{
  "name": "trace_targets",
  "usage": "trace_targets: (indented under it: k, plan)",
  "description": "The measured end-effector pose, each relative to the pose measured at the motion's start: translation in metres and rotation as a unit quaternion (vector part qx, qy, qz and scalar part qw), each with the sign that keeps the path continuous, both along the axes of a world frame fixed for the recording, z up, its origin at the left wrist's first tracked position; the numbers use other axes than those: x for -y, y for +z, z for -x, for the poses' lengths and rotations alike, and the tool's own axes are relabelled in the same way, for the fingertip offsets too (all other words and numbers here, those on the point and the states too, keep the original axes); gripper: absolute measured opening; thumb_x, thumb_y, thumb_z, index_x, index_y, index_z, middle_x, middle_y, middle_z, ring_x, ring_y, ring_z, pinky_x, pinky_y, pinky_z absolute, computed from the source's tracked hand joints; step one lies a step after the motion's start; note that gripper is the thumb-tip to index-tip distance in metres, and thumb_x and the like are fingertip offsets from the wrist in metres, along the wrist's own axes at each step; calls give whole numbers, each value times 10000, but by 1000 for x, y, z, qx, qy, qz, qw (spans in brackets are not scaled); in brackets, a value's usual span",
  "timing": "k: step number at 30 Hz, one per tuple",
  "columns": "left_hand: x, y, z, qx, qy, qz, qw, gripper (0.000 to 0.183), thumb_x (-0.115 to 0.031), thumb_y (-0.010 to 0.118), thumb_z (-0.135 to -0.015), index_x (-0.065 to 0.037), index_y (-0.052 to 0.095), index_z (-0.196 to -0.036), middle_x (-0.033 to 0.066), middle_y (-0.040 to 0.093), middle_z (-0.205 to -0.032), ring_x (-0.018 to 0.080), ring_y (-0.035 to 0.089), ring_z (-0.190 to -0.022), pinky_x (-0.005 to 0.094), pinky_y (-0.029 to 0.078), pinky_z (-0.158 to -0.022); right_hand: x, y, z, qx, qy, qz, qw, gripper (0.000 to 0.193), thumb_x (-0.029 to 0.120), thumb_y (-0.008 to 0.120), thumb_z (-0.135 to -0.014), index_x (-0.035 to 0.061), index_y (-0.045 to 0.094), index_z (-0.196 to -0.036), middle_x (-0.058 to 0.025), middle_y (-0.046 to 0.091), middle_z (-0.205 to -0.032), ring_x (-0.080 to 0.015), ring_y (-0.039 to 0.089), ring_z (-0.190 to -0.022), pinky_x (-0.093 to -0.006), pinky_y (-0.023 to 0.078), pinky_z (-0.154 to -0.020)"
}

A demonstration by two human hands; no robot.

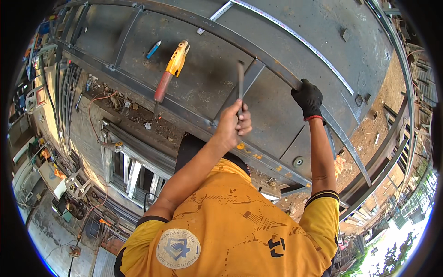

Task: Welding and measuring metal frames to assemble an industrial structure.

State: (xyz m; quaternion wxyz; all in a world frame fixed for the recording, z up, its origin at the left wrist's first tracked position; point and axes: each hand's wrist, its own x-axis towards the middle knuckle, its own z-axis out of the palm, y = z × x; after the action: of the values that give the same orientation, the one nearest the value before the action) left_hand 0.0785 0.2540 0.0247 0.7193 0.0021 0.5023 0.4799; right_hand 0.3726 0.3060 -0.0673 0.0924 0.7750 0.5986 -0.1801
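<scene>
Left hand (233,122) grips a slim dark tool (240,81) while the gloved right hand (308,98) clasps the metal frame (278,70).

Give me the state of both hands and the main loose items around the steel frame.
Left hand: bare, closed around a metal tool.
Metal tool: gripped, blurred.
Right hand: gloved, closed on the steel frame.
Electrode holder: laid down, ungripped.
Blue marker: lying on its side.
Graduated measuring strip: lying flat.
Small round disc: lying flat.
</scene>
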Motion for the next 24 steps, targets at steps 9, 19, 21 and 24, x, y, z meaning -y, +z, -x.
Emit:
trace_targets:
  k: [9,19,21,24]
  plan:
    - [-71,82,116,24,85,-224,971,339,-443,484,-1047,-120,550,-967,-52,394,-661,65,298,-447,244,271,-409,4,4,-1,-7,-15,9,1000,291,335,672,-770,129,701,-974,-160,723,-873,-355,709,-851,-457,565,-751]
    - [18,-9,-2,72,-144,86,983,306,-370,506,-1042,-124,478,-863,-37,400,-601,66,292,-394,253,234,-360,0,5,4,-9,-3,-10,1000,275,326,669,-774,129,705,-963,-163,725,-873,-356,710,-860,-459,568,-754]
    - [4,14,14,68,-100,50,991,299,-374,504,-1045,-125,489,-880,-39,399,-607,64,286,-397,251,233,-364,-1,2,1,-10,-2,-14,1000,280,327,671,-771,128,703,-966,-161,723,-865,-353,710,-850,-459,567,-746]
    - [-27,54,55,4,-1,-71,997,317,-423,496,-1044,-128,510,-929,-42,402,-620,63,294,-422,241,243,-387,2,1,-1,-10,-2,-23,1000,289,328,676,-765,128,700,-973,-156,720,-848,-346,709,-831,-459,565,-732]
